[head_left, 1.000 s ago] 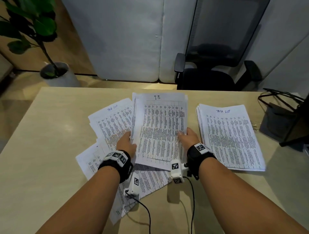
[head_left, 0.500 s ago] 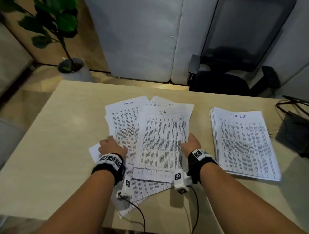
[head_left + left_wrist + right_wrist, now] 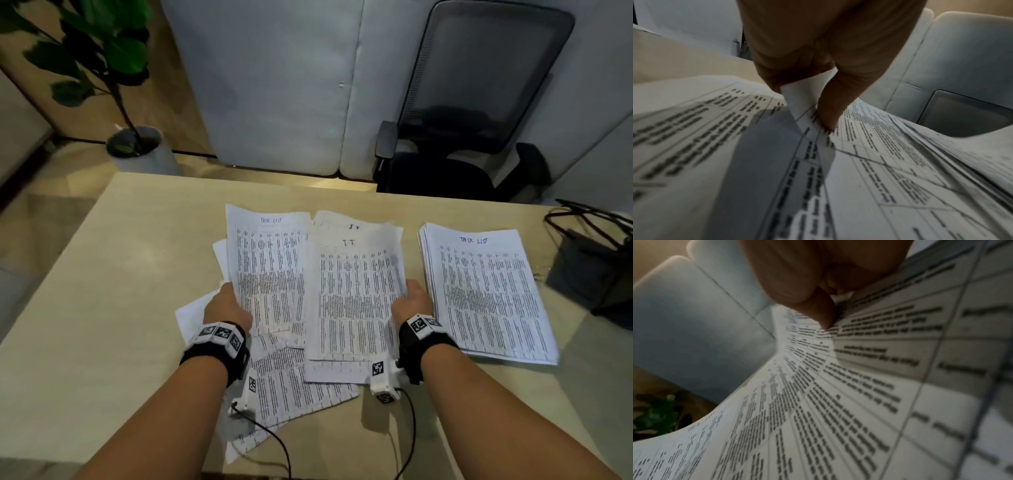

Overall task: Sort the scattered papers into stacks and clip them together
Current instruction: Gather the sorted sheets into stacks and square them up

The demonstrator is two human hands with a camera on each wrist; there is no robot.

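Observation:
A loose pile of printed sheets (image 3: 284,373) lies mid-table. My left hand (image 3: 227,305) pinches the left edge of a "Task List" sheet (image 3: 267,270), thumb on top in the left wrist view (image 3: 830,113). My right hand (image 3: 411,301) grips the right edge of a bundle headed "I.T." (image 3: 356,298); the right wrist view shows my thumb (image 3: 822,314) pressing on the printed page (image 3: 838,402). A neat "Task List" stack (image 3: 486,294) lies to the right, untouched. No clip can be made out.
A pale wooden table (image 3: 102,308) carries everything. A dark object with cables (image 3: 596,260) sits at its right edge. Beyond the far edge stand an office chair (image 3: 462,144), a grey partition (image 3: 274,85) and a potted plant (image 3: 137,147). Cables trail from both wrist cameras.
My left hand moved left off the "I.T." bundle and took hold of the "Task List" sheet's edge, drawing it out from the pile. My right hand kept its grip. The head view shifted.

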